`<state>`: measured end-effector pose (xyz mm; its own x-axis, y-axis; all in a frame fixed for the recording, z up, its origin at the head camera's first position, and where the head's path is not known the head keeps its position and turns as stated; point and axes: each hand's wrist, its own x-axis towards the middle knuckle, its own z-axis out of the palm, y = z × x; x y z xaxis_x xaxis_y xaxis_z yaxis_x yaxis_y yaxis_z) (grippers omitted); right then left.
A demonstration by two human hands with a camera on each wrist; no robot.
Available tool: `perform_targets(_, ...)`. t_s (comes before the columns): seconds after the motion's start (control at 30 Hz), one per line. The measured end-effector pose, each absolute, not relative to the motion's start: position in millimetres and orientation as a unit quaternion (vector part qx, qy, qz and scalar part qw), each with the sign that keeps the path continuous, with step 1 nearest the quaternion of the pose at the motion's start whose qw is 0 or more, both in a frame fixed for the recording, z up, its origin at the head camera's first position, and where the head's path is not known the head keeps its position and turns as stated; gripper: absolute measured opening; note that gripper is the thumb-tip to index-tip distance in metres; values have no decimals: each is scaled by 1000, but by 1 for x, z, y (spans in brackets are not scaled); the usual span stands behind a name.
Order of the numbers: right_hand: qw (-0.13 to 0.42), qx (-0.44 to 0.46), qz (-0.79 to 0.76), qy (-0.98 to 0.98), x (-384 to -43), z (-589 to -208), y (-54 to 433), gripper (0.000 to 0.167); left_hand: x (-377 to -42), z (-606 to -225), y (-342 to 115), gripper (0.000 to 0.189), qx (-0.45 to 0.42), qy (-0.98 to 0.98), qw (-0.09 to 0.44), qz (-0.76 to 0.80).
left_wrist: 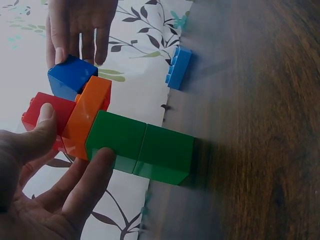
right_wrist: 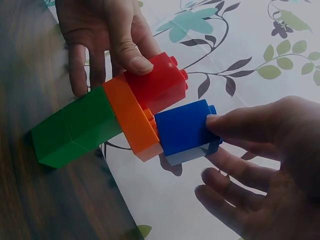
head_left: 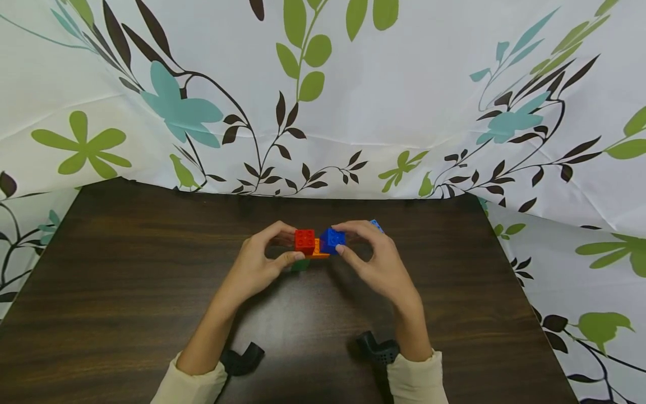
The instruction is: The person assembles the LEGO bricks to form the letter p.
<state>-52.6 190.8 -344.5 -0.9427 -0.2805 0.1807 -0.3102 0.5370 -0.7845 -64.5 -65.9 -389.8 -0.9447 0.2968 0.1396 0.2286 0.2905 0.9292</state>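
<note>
A small tower of toy building bricks stands on the dark table: two green bricks stacked, an orange brick lying across their top, and a red brick on the orange one's left end. My left hand holds the red brick between thumb and fingers, with one finger against the upper green brick. Between thumb and fingertips my right hand pinches a blue brick over the orange brick's right end. The blue brick sits slightly tilted, close against the orange studs, some of which show beside it.
A lighter blue brick lies on the table beyond the right hand, mostly covered by it in the head view. A white cloth with leaf prints hangs behind the wooden table. Black wrist devices sit by both sleeves.
</note>
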Motion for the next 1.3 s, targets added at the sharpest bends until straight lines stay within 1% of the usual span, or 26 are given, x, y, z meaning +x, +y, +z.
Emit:
perform_targets(0.17, 24, 180, 434, -883, -53, -345, 192, 35, -65, -390, -64, 34, 159, 804, 29, 573)
perform_targets(0.47, 55, 189, 376, -906, -50, -342, 188, 35, -64, -390, -62, 33, 153, 810, 22, 566)
perform_targets(1.07, 58, 179, 306, -933, -45, -339, 176, 35, -64, -391, -61, 32, 150, 816, 18, 558)
perform_targets(1.3, 60, 179, 312, -931, -45, -340, 176, 35, -65, -391, -61, 32, 154, 816, 19, 557)
